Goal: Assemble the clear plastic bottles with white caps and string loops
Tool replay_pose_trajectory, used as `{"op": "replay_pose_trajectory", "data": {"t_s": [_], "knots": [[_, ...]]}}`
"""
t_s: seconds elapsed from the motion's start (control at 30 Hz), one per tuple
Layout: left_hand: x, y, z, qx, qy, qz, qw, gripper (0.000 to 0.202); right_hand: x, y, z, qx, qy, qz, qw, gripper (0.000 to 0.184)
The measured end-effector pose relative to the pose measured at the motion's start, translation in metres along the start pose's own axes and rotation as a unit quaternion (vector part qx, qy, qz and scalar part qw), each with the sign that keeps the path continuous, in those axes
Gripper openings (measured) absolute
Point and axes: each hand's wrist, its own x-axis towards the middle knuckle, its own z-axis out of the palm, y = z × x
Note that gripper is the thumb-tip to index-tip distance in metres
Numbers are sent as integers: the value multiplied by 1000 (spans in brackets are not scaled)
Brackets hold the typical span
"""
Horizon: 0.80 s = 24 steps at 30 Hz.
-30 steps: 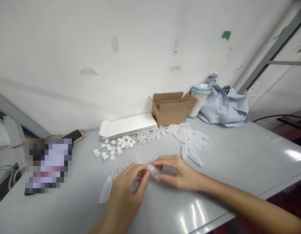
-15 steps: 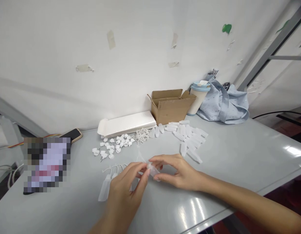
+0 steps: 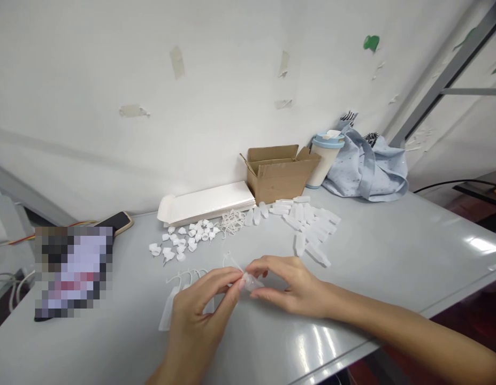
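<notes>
My right hand [image 3: 291, 286] pinches a small translucent plastic bottle [image 3: 252, 283] just above the grey table [image 3: 392, 251]. My left hand [image 3: 199, 321] meets it from the left, thumb and forefinger closed on a thin white cord [image 3: 231, 260] at the bottle's neck. Finished bottles with cords [image 3: 171, 310] lie under and left of my left hand. Beyond the hands sit a scatter of small white caps [image 3: 183, 240], a tangle of white cords [image 3: 231, 220] and a row of empty bottles [image 3: 312, 230].
A stack of flat white packets [image 3: 207, 202] and an open cardboard box [image 3: 277, 174] stand against the wall. A lidded cup [image 3: 323, 159] and a light blue cloth [image 3: 372, 171] are at the back right. A phone [image 3: 117, 222] and a blurred-out item lie left.
Both hands stay together on the bottle; my left fingers have shifted slightly at its neck and the cord now sticks up above them. The view has drifted a little.
</notes>
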Motion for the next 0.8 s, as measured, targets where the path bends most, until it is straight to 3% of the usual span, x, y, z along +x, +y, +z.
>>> {"op": "replay_pose_trajectory", "data": {"t_s": [0.33,0.47,0.57,0.67,0.8], "knots": [[-11,-10,4,114,50,144,982,17,-1,-3,2,16,43,-3,999,23],[-8,-5,4,83,42,78,993,8,-1,-3,3,1,66,-6,998,23],[-2,-1,4,38,23,9,999,4,-4,0,5,-45,63,-64,995,21],[1,1,6,10,-13,24,1000,6,-7,2,7,-73,50,-116,989,19],[1,2,7,6,-33,32,999,7,-9,1,7,-56,45,-79,994,18]]}}
